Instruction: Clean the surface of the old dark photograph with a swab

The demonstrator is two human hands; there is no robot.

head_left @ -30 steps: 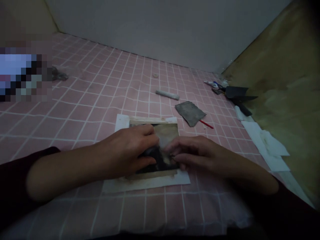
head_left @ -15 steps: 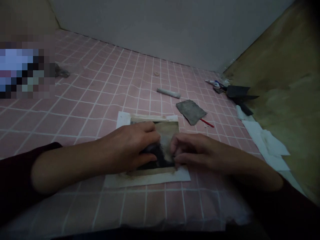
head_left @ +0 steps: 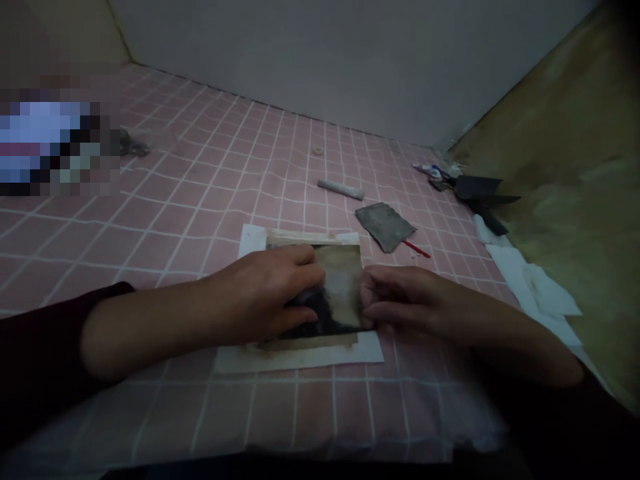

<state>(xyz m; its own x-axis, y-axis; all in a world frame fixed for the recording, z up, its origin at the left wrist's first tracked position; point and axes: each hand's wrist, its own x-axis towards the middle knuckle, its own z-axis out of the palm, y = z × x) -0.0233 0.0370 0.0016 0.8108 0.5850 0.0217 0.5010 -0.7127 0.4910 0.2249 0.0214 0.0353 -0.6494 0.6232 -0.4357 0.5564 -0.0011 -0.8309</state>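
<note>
The left hand [head_left: 265,290] lies flat on a dark and pale picture [head_left: 343,280], with its fingers a bit bent and not gripping. The right hand [head_left: 405,300] is at the picture's right side. Its fingers [head_left: 375,293] curl in and touch the picture, but I cannot tell if they pinch it. The picture lies on a white paper sheet [head_left: 300,360] on a pink grid mat [head_left: 150,220]. Just past it are a grey scrap [head_left: 385,227] and a thin red stick [head_left: 416,249]. Farther off lies a grey rod [head_left: 341,190]. Black pointed pieces [head_left: 477,190] and white paper bits [head_left: 530,280] sit by the mat's right edge.
</note>
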